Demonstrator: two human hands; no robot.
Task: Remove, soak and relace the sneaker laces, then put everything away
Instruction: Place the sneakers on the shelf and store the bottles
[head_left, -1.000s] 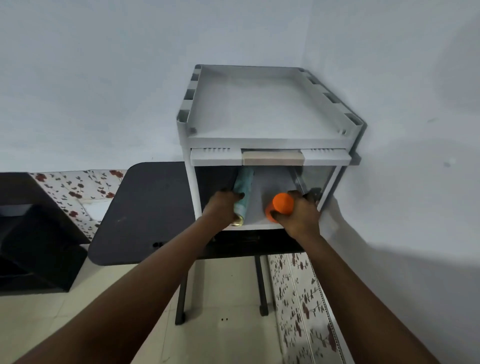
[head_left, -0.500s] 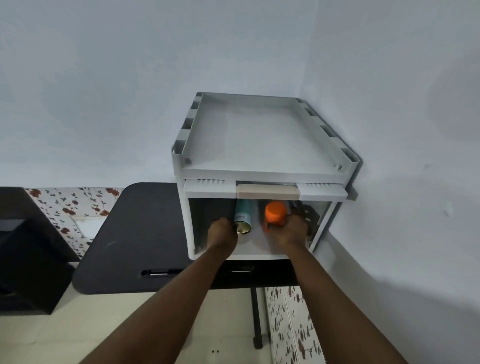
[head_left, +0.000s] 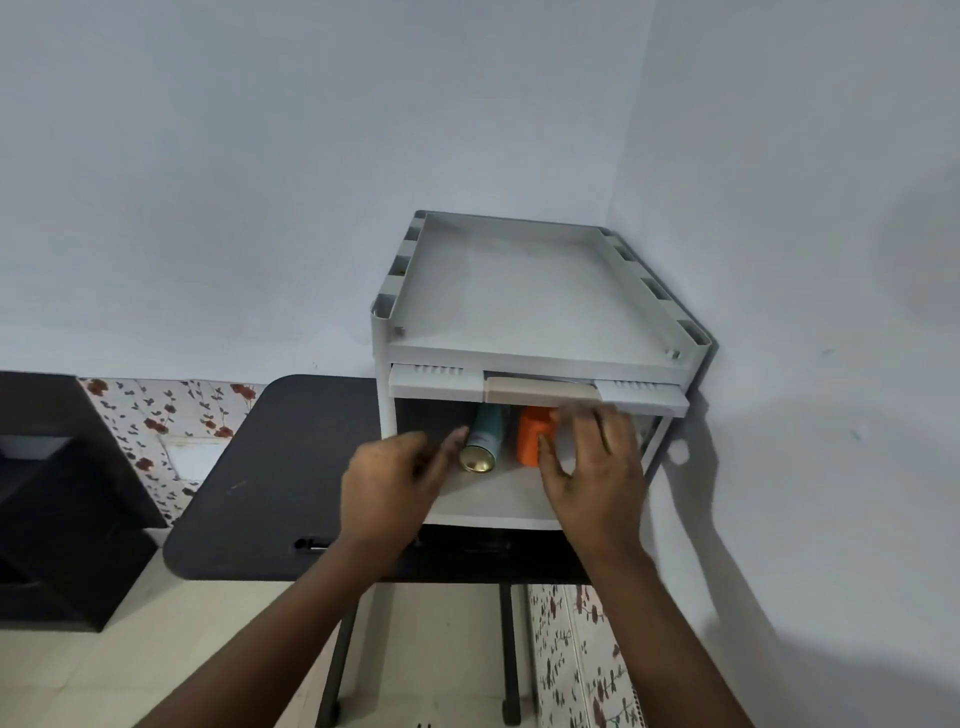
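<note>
Both the left hand (head_left: 389, 480) and right hand (head_left: 592, 467) hover with fingers loosely spread, holding nothing, before the grey shelf unit (head_left: 519, 358) containing a teal can (head_left: 483, 436) and an orange-capped bottle (head_left: 532, 434).

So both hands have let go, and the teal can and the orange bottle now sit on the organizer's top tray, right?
Not quite. The head view shows the teal can and orange bottle in the organizer's lower compartment, under the top tray. Left hand and right hand are indeed open.

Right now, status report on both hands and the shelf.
Left hand open, right hand open. Teal can lying, orange-capped bottle beside it, in shelf. Nothing blocking.
</note>
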